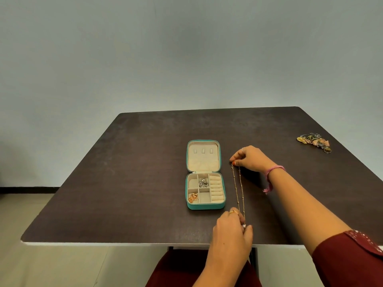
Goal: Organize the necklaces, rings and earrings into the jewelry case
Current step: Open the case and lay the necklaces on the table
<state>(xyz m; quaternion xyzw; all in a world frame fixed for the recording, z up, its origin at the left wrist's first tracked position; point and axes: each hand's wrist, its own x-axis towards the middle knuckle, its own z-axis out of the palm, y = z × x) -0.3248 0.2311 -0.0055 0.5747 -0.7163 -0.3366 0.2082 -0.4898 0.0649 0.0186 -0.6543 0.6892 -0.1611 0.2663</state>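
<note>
We pinch a thin gold beaded necklace (238, 190) taut between our right hand (249, 158) and left hand (232, 230), just right of the open teal jewelry case (205, 206) with cream felt compartments; a loose jewelry pile (314, 140) sits far right on the dark wood-grain table (124, 183)

Teal jewelry case (204, 206) with cream lining; silver pieces (203, 182) and rose-gold pieces (193, 197) inside. Thin gold necklace (238, 189) with tiny beads. Dark brown table (134, 183), white-edged. At two o'clock, mixed heap of jewelry (314, 140): yellow, pink, dark green. Pink wrist thread (271, 172). Maroon sleeve (348, 259), white-dotted trim. Grey-blue wall (186, 48).
</note>
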